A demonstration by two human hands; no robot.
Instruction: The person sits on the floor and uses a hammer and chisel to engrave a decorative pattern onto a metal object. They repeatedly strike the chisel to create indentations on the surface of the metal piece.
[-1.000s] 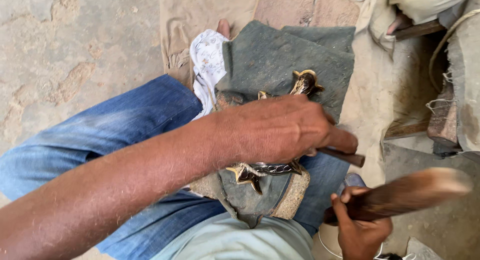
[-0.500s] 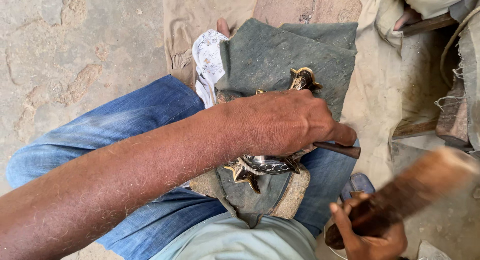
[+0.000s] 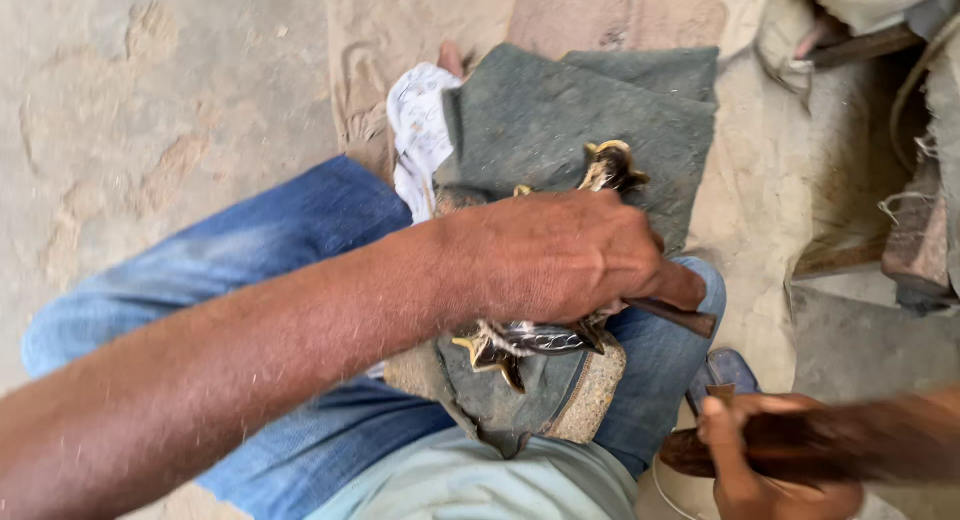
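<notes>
From the head view, looking down, the person sits with a leg in blue jeans (image 3: 250, 270) stretched across the picture. A thick grey cloth (image 3: 560, 120) lies over the lap and knee.

On that cloth rests a small brass piece (image 3: 610, 165) with pointy, shiny gold tips. One tip sticks out above the left hand (image 3: 560, 255), and more tips show just under it. The left hand lies on top of the brass piece and is closed around a thin dark tool (image 3: 680, 315). The end of the tool pokes out past the thumb, toward the right.

Low at the right, the right hand (image 3: 750, 460) is wrapped tight around a dark wooden handle (image 3: 860, 445). The handle looks blurry and reaches out to the right edge.

A white cloth with small marks (image 3: 420, 130) peeks out beside the grey cloth. The ground (image 3: 130, 100) is dusty and pale.
</notes>
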